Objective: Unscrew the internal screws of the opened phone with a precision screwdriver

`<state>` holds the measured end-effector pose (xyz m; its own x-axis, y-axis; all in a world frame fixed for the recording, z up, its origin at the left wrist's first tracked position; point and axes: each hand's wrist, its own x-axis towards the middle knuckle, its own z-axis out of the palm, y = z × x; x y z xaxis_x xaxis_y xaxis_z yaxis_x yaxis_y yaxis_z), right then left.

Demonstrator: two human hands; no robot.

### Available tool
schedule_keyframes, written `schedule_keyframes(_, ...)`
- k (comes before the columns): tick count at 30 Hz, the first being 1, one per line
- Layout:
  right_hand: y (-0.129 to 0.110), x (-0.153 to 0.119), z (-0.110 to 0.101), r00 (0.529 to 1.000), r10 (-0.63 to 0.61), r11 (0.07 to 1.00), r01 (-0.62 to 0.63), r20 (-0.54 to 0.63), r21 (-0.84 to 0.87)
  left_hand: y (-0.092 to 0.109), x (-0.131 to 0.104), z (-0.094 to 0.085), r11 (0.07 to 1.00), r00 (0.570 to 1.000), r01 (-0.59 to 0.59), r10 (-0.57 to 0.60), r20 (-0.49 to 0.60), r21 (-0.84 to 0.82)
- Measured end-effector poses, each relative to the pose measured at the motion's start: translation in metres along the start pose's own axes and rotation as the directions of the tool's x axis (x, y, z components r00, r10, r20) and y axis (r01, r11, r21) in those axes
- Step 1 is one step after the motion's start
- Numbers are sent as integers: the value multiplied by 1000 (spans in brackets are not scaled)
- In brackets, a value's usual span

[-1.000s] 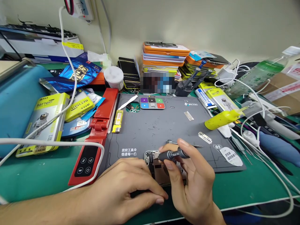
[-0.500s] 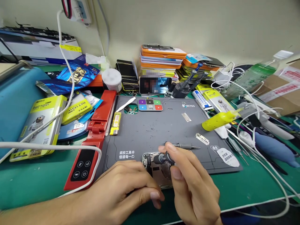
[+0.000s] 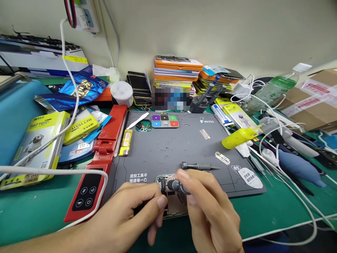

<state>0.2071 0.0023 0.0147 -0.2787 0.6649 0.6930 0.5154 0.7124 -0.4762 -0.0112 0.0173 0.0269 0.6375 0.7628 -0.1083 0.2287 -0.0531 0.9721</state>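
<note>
Behind the far edge of the green worktop [image 3: 28, 211], a plain wall [image 3: 205, 38], pale greyish cream, a small dark mark [image 3: 310, 58] well to the right. Above the worktop's far left corner, a white-and-blue power socket [image 3: 89, 17] with a tiny red light [image 3: 89, 28]; just right of it, a grey cable [image 3: 112, 28] running down the wall. Along the worktop's near edge, at right, a thin pale strip [image 3: 289, 222]. Below that edge, a dim space [image 3: 321, 242], dark and unclear. Soft light, duller toward the wall's upper right.
</note>
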Motion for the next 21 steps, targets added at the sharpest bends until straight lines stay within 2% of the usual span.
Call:
schedule_keyframes(5,-3,-3,2,998,25,1000,-26,-57,-12,-2,0,3,998,998,58,-58,-5,-36)
schedule_keyframes(7,-3,-3,2,998,1,1000,0,-67,4,-4,0,3,997,998,57,-58,-17,-47)
schedule_keyframes(13,4,5,4,992,-126,991,127,14,-43,-8,-1,4,998,996,60,-61,-65,-18)
schedule_keyframes(16,6,6,7,989,-147,988,146,-13,-52,-9,0,4,996,989,76,-80,-122,-37)
schedule_keyframes(18,6,3,9,996,-79,996,77,-43,-35,-9,1,4,994,983,75,-87,-159,-76)
schedule_keyframes(21,4,-3,9,986,110,992,-100,-125,83,-9,3,5,987,985,63,-86,-152,-150)
